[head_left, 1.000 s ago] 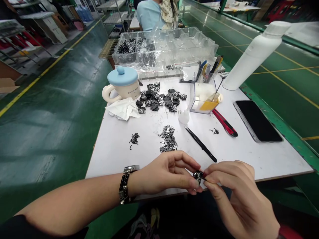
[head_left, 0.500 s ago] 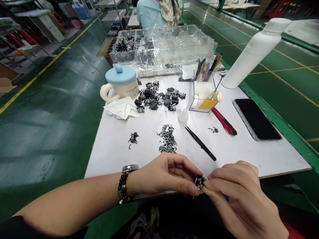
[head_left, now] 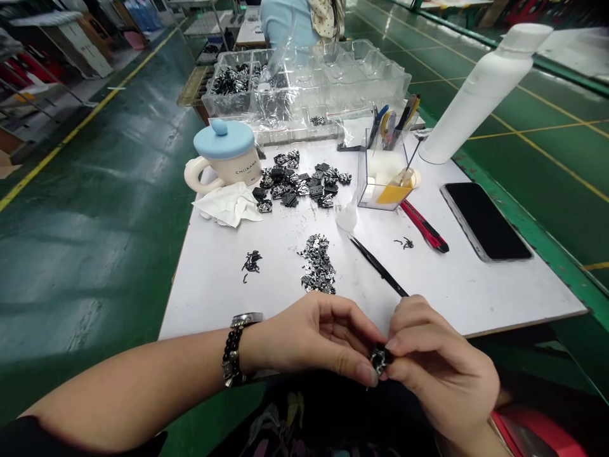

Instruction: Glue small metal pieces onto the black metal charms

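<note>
Both hands meet just below the near edge of the white table [head_left: 499, 285]. My left hand [head_left: 314, 339] pinches a small black and silver part [head_left: 379, 357] between thumb and forefinger. My right hand [head_left: 440, 368] closes its fingertips on the same part from the right. A heap of small silver pieces [head_left: 318, 265] lies just beyond the hands. Further back lies a spread of black parts [head_left: 299, 181]. Black tweezers [head_left: 378, 266] lie on the table, their near tip hidden behind my right fingers. A few small black bits [head_left: 250, 261] sit to the left.
At the back stand a lidded mug [head_left: 223, 155], a crumpled tissue [head_left: 228, 203], a clear pen box [head_left: 387, 174], a white bottle [head_left: 480, 92] and clear plastic trays [head_left: 309, 82]. A red cutter [head_left: 425, 227] and a phone [head_left: 485, 219] lie right. Another person sits behind the trays.
Both hands have kept hold of the small part and drawn slightly nearer. My right hand has curled tighter over it. The view has tipped down a little.
</note>
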`<state>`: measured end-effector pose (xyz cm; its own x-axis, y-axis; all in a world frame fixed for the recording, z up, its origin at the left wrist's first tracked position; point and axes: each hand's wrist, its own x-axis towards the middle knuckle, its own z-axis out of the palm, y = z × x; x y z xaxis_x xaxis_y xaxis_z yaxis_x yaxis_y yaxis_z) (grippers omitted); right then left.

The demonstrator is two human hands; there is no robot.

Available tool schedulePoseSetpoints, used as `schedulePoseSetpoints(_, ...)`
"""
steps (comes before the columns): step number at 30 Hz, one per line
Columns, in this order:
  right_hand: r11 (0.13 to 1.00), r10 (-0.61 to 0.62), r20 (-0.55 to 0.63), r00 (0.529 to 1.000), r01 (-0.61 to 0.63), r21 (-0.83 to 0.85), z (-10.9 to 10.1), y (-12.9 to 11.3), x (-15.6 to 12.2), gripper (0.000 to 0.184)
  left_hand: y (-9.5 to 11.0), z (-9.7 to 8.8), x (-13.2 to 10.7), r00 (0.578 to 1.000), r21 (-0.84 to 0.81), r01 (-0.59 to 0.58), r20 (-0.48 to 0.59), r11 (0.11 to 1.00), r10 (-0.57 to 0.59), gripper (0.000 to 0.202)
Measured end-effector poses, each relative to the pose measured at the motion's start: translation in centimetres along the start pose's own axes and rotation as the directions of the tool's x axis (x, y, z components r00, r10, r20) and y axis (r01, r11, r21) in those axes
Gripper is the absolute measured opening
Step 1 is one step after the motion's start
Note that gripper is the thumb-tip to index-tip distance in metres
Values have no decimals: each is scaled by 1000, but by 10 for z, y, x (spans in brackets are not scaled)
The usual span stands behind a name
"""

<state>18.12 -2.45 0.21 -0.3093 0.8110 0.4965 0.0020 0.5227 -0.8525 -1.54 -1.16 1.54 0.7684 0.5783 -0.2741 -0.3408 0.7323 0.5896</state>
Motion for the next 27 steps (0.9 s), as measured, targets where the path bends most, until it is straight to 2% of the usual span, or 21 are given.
schedulePoseSetpoints(4, 995, 79, 42, 996, -82, 60, -1, 1, -1, 13, 1, 0, 0, 1000, 17, 14, -5, 1000, -14, 29)
schedulePoseSetpoints(6, 986, 139, 142, 980, -150, 71, -5, 1, -1, 18, 1, 1, -1, 999, 28, 47, -20, 999, -46, 27)
schedulePoseSetpoints(10, 967, 229, 443, 867, -254, -3, -16, -3, 4, 18, 1, 1, -2, 988, 85, 151, -42, 985, -148, 22)
schedulePoseSetpoints(12, 958, 254, 501, 827, -286, -13, -20, -5, 5, 14, 0, 0, -2, 982, 99, 186, -36, 978, -183, 22)
schedulePoseSetpoints(14, 946, 270, 511, 816, -323, 16, -20, -5, 4, 13, -1, -1, -2, 980, 87, 198, -28, 976, -196, 23)
schedulePoseSetpoints(16, 941, 270, 497, 825, -336, 47, -17, -5, 1, 15, -2, 0, -1, 981, 51, 195, -13, 979, -195, 23)
schedulePoseSetpoints(20, 964, 220, 374, 901, -259, 56, -10, -4, -2, 23, -3, 4, 3, 991, -89, 128, 41, 988, -124, 23)
schedulePoseSetpoints(23, 980, 172, 289, 942, -194, 48, -20, -1, 6, 37, -6, 6, 5, 991, -182, 104, 103, 978, -86, 27)
schedulePoseSetpoints(25, 987, 154, 168, 974, -144, -69, -35, 7, 20, 32, -8, 5, 5, 989, -215, 94, 130, 972, -67, 27)
schedulePoseSetpoints(26, 971, 148, 81, 986, -129, -201, -44, 14, 29, 25, -8, 4, 5, 989, -224, 87, 134, 971, -58, 27)
schedulePoseSetpoints(27, 918, 159, 3, 987, -147, -368, -53, 22, 38, 17, -8, 3, 5, 990, -229, 77, 131, 970, -48, 26)
